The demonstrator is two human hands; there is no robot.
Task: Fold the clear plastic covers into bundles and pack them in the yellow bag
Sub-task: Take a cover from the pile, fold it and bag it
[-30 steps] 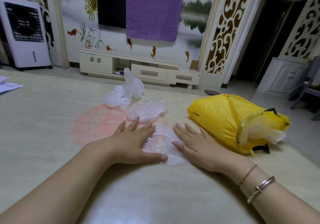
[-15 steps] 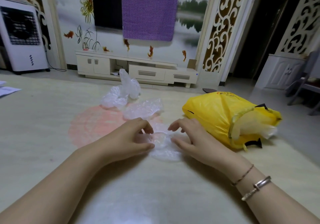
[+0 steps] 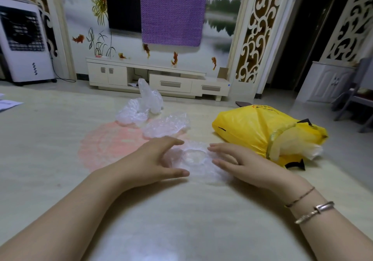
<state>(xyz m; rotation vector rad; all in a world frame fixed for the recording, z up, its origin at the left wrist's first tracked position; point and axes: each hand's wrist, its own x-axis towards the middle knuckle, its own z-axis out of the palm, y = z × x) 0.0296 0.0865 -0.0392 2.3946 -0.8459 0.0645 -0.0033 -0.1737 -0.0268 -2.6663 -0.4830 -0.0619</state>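
both hands have opened — fingers spread over clear cover (image 3: 194,157).

Nothing here is readable to me. My yellow bag (image 3: 250,131) has reddish print along its top fold and small black marks on its side, but the characters are too small and creased to make out. The white cooler (image 3: 24,46) carries a column of small dark symbols, also illegible.
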